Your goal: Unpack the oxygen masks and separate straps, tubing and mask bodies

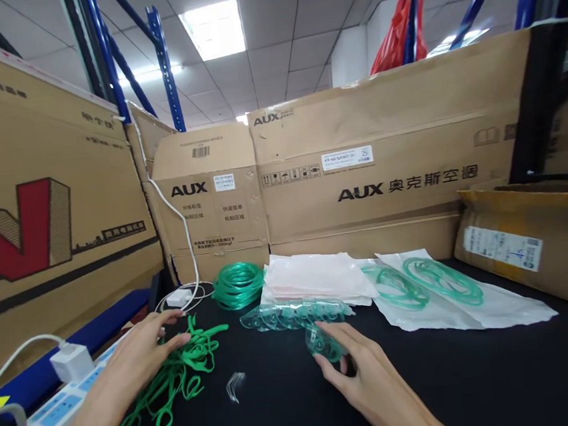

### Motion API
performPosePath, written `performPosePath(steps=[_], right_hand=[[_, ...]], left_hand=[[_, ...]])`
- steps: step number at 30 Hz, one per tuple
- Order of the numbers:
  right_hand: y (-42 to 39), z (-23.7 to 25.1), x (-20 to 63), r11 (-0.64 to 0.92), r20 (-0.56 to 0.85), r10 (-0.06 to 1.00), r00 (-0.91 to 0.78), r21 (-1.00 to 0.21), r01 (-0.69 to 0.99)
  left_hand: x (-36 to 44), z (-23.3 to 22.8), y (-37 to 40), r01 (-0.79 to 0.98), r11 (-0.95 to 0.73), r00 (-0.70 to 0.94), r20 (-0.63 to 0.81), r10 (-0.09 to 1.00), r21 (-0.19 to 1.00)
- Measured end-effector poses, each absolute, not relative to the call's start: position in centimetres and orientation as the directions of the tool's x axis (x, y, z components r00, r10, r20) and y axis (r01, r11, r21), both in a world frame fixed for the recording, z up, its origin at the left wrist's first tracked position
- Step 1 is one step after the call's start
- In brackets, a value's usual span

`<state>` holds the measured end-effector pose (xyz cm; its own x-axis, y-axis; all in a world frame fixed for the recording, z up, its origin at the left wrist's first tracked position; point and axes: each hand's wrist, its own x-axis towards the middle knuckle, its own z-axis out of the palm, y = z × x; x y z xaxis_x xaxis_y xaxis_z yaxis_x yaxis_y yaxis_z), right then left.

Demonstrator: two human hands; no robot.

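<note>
My right hand [356, 360] has its thumb and fingers around a clear green plastic mask [321, 343], which looks like an oxygen mask, just above or on the black table. Behind it lies a row of similar clear masks [294, 314], nested side by side. My left hand [146, 347] hovers over or touches a tangle of green elastic straps [183, 370], its thumb and fingers apart with nothing seen between them. Between the hands, a few thin clear strips [235, 386] lie on the table [278, 414].
A coil of green tubing [238, 284] and a stack of white bags [315, 277] stand at the back. Bagged tubing [444, 281] lies right, beside an open carton [533, 242]. A power strip [56, 409] runs along the left; cardboard panels [378, 150] wall the back.
</note>
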<state>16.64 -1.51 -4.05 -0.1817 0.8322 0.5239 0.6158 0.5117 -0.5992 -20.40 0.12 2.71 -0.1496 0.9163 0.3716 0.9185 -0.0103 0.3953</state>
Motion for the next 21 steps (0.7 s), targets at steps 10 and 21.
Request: performPosePath(steps=[10,21], right_hand=[[-1.4,-3.9,16.9,0.630,0.629,0.753,-0.193,-0.605,0.487],[-2.7,-2.2,16.8,0.395,0.391,0.916,-0.087,-0.918,0.039]], left_hand=[[-3.9,4.8,-1.4,0.621,-0.419,0.340,0.254,0.906,0.663],[-2.4,2.1,0.5,0.162,-0.405,0.471,0.290,0.833,0.900]])
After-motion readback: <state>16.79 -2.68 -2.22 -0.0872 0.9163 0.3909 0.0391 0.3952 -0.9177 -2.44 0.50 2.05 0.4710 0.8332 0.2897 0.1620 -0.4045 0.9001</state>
